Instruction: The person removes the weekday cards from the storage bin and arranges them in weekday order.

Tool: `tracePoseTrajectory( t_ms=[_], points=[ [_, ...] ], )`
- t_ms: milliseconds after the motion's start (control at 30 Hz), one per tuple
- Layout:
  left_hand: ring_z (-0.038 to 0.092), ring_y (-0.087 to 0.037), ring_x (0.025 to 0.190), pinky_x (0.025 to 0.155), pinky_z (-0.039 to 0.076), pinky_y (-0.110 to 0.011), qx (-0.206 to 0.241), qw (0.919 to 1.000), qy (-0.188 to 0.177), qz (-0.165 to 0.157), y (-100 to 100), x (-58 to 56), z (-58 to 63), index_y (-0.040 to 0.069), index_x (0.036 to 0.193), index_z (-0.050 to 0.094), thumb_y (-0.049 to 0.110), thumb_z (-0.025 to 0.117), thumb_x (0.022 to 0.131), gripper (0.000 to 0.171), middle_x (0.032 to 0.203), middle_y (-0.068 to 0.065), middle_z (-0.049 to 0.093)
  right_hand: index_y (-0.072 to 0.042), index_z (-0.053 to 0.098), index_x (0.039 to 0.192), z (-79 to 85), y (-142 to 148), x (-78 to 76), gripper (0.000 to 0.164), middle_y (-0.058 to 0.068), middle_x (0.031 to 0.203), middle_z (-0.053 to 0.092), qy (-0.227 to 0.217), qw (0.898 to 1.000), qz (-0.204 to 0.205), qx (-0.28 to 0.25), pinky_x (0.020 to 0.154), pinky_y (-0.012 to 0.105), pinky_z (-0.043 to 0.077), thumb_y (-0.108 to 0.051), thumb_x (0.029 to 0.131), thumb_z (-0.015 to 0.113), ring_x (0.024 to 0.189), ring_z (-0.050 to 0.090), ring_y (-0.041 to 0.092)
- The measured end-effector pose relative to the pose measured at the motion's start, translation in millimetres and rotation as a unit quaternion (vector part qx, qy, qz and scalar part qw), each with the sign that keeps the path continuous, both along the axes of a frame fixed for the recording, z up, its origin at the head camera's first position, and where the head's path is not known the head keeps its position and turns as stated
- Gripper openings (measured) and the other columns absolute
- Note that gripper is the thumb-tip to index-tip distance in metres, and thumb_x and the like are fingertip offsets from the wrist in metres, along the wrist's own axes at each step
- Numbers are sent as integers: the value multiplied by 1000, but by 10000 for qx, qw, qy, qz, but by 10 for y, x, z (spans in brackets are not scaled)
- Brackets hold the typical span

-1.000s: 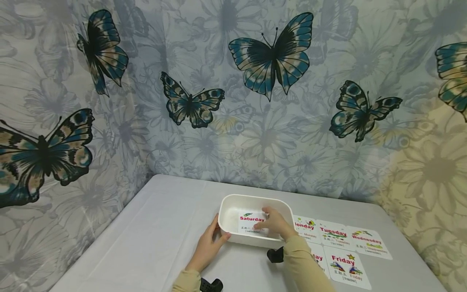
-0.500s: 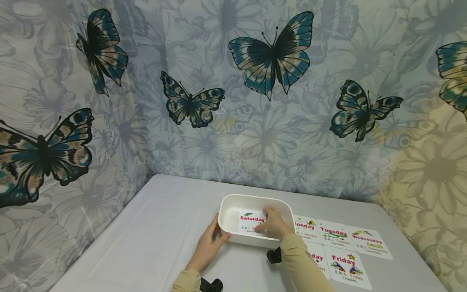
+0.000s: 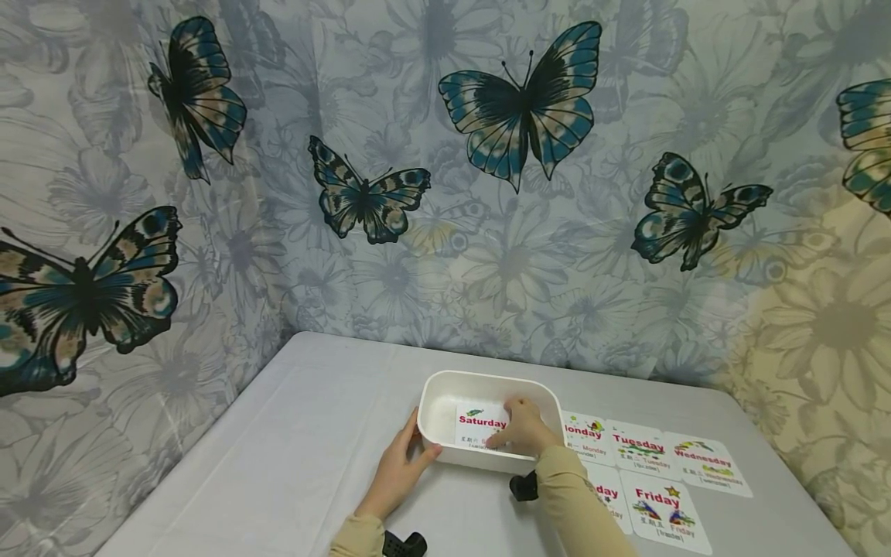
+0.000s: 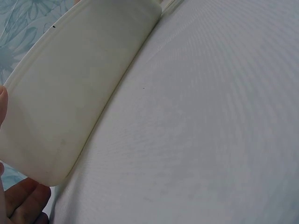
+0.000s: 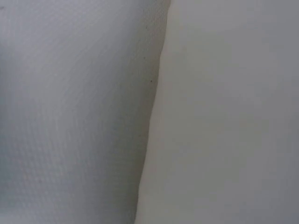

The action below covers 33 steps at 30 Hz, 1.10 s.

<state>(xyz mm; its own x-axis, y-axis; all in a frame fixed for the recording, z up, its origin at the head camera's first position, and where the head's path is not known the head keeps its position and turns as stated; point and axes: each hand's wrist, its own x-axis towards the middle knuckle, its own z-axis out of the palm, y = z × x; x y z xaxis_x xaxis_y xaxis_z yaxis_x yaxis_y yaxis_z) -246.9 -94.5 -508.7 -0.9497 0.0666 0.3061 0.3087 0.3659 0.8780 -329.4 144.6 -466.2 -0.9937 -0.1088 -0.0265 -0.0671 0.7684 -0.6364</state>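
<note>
A white plastic bin [image 3: 487, 462] stands on the table. My left hand [image 3: 395, 470] grips its left end, thumb on the near wall and fingers around the left side. In the left wrist view, fingertips [image 4: 29, 198] touch the bin's lower corner. My right hand [image 3: 525, 428] reaches down inside the bin. Its bent fingers and thumb span the right part of a "Saturday" card [image 3: 476, 425] from far edge to near edge, hiding that part. In the right wrist view only the bin's plain wall [image 5: 224, 116] and cloth show.
Right of the bin lie word cards in two rows: Monday [image 3: 585, 437], Tuesday [image 3: 636, 447] and Wednesday [image 3: 706, 462] behind, Friday [image 3: 667, 512] and a partly covered card [image 3: 607, 489] in front. White cloth covers the table [image 3: 278, 449]; butterfly-patterned fabric [image 3: 515, 294] hangs behind.
My right hand has shifted slightly, its wrist a little to the left, and covers more of the Saturday card. The left hand and the bin stay put.
</note>
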Motion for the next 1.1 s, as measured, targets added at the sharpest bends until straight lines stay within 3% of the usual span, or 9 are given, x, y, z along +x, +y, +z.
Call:
tracePoseTrajectory(
  t_ms=[233, 733, 1100],
  points=[
    [38, -26, 126, 103, 31, -47, 31, 10000, -6, -24, 0, 4, 7, 10, 148, 20, 52, 62, 83, 88, 137, -10, 43, 8, 50, 112, -4, 7, 4, 82, 17, 104, 49, 162, 9999, 14, -1, 95, 46, 36, -20, 48, 93, 101, 45, 33],
    [40, -30, 125, 101, 32, -50, -43, 9999, 129, 68, 13, -3, -13, 5, 147, 22, 48, 62, 85, 86, 135, -14, 44, 8, 39, 121, 70, -41, 69, 87, 15, 94, 55, 241, 9978, -189, -582, 85, 44, 43, -8, 52, 90, 86, 52, 27],
    [40, -29, 125, 101, 33, -49, -97, 9998, 118, 115, 14, 11, -7, 7, 148, 23, 50, 61, 84, 86, 135, -12, 45, 2, 36, 126, 194, -70, 103, 69, 23, 103, 56, 463, 9937, -738, -701, 80, 44, 46, 4, 69, 76, 88, 56, 30]
  ],
)
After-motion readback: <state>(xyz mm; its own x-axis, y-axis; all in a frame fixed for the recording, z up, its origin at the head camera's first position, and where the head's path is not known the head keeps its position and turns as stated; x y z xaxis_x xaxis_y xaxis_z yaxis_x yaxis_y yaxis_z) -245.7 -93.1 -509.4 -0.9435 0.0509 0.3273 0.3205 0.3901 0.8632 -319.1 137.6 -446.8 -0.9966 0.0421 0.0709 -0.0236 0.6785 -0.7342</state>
